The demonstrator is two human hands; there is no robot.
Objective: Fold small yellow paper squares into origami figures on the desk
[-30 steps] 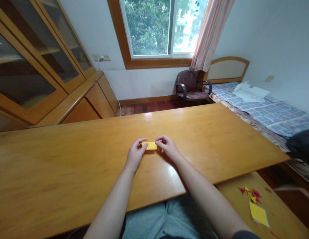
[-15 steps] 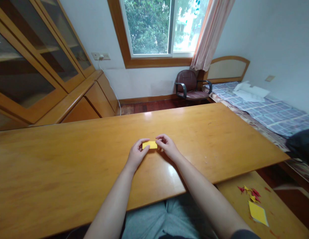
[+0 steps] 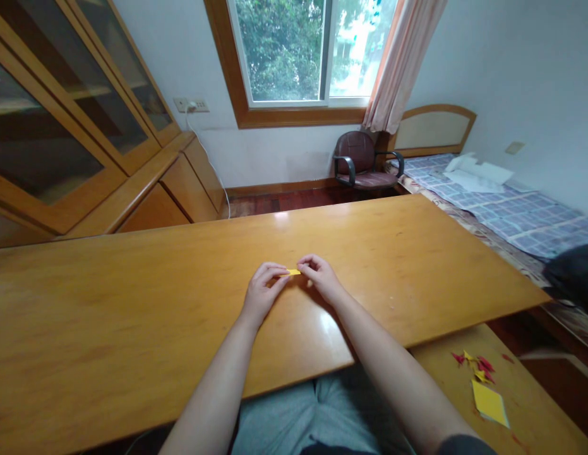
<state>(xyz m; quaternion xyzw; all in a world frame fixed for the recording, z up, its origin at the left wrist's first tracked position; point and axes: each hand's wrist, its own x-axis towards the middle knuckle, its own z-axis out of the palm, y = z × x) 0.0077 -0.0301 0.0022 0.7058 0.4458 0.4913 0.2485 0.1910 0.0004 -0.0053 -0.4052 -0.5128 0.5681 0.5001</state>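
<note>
A small folded piece of yellow paper (image 3: 294, 272) is held just above the wooden table (image 3: 180, 303), showing as a thin strip. My left hand (image 3: 266, 291) pinches its left end between thumb and fingers and covers part of it. At the right end, the thumb and fingertips of my right hand (image 3: 318, 273) close on the paper's edge. The fold lines are too small to make out.
On a lower surface at the right lie several small red and yellow folded paper pieces (image 3: 478, 365) and a stack of yellow square paper (image 3: 490, 404). A chair (image 3: 357, 161) stands beyond the table, and a bed (image 3: 506, 196) is to the right.
The yellow paper showed a broad flat face before; now only a narrow strip is visible. My left fingers have closed further over it and shifted slightly right.
</note>
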